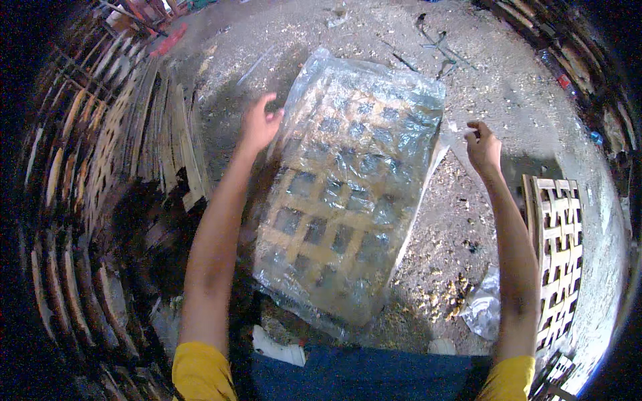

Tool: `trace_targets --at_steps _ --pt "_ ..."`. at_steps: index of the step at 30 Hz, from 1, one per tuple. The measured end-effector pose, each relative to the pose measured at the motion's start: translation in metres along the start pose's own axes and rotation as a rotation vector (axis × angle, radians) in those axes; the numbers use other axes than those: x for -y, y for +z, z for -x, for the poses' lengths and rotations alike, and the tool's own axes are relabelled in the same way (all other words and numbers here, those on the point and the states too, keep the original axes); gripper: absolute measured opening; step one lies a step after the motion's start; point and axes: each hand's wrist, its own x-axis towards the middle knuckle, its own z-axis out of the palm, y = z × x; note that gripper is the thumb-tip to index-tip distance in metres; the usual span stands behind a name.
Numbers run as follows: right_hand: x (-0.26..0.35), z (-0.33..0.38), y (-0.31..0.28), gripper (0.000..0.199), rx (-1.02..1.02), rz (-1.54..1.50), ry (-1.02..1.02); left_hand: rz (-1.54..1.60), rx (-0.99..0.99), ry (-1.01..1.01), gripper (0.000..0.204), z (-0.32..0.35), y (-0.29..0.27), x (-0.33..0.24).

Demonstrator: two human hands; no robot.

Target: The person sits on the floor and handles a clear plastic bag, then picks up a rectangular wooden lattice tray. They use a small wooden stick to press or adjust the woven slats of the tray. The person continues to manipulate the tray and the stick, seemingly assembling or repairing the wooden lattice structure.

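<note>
A flat wooden lattice panel (322,232) lies on the ground in front of me, covered by a clear, wrinkled plastic sheet (408,90). Dusty tan slats and dark square gaps show through the plastic. Beside the sheet's upper left edge is my left hand (259,125), open, with thumb and fingers apart and nothing visible in it. To the right, my right hand (484,144) is raised off the ground with fingers curled in a pinch. A pale, see-through flap of the sheet reaches its fingertips; the exact contact is small and blurred.
Stacked wooden slats (164,127) line the left side. Another lattice panel (560,250) stands at the right, past my forearm. Crumpled clear plastic (483,309) lies near my right elbow. Wood chips (435,291) litter the ground, and thin dark sticks (438,47) lie at the far side.
</note>
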Motion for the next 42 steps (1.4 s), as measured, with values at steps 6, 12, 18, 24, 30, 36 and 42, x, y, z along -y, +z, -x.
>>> trace_targets --at_steps 6,12,18,24,30,36,42 --pt "-0.030 0.107 -0.116 0.033 0.346 0.548 -0.263 0.030 0.117 0.038 0.039 0.083 -0.069 -0.029" --pt "-0.037 0.250 -0.208 0.072 0.250 0.579 -0.216 0.080 0.284 0.008 0.035 0.106 -0.144 -0.128" --pt "-0.112 0.360 -0.235 0.085 0.143 0.461 0.281 -0.092 0.273 0.248 0.031 0.180 -0.187 -0.192" --pt "-0.130 0.374 -0.224 0.071 0.049 0.587 0.288 0.073 0.324 0.061 0.037 0.240 -0.185 -0.226" --pt "-0.119 0.336 -0.222 0.057 0.038 0.638 0.415 0.156 0.308 -0.023 0.033 0.257 -0.159 -0.206" --pt "-0.117 0.306 -0.256 0.043 -0.104 0.522 0.421 0.130 0.234 -0.005 0.034 0.250 -0.144 -0.162" --pt "-0.063 0.238 -0.395 0.028 -0.265 0.736 0.303 0.139 0.214 0.003 0.034 0.246 -0.151 -0.209"
